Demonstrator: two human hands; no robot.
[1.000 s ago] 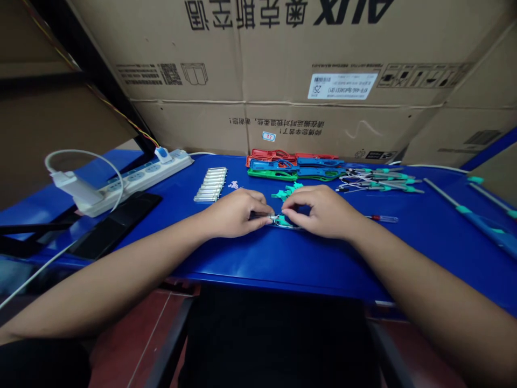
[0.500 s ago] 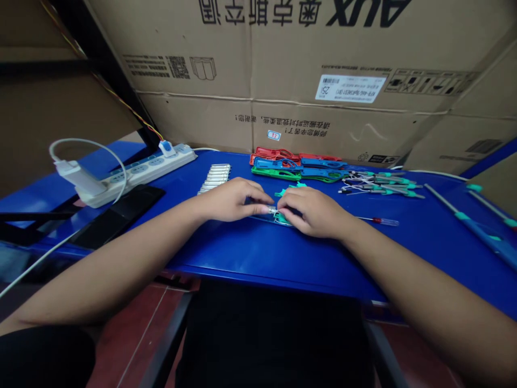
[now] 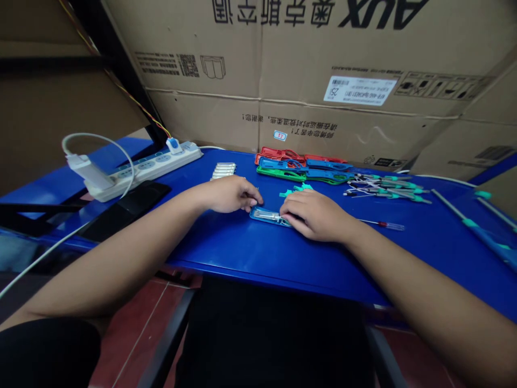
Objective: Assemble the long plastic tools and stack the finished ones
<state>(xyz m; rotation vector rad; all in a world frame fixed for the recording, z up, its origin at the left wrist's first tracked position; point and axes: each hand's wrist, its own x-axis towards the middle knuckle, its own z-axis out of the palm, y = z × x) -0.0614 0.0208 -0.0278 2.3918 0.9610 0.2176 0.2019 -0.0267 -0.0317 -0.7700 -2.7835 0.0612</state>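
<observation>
A blue plastic shell (image 3: 255, 213) lies on the table with a silvery cylindrical part (image 3: 267, 215) inside its left end. My right hand (image 3: 313, 214) covers the shell's right end, fingers bent round it and the white wires there. Just off the shell's left end is my left hand (image 3: 234, 195), its fingers curled with thumb and fingertips near each other; whether anything small sits between them is hidden. Small green plastic pieces (image 3: 297, 189) rest behind my right hand. A row of silvery cylinders (image 3: 223, 171) lies behind my left hand.
Red, blue and green shells (image 3: 302, 166) are stacked near the cardboard box (image 3: 210, 118). Wired rods (image 3: 388, 188) and a screwdriver (image 3: 391, 225) lie to the right, with long rods farther right. A power strip (image 3: 149, 168) and black object (image 3: 129, 210) are at left.
My left hand has come off the silvery part and moved slightly left, uncovering the shell's left end. The silvery part now lies in the shell. The view has shifted a little.
</observation>
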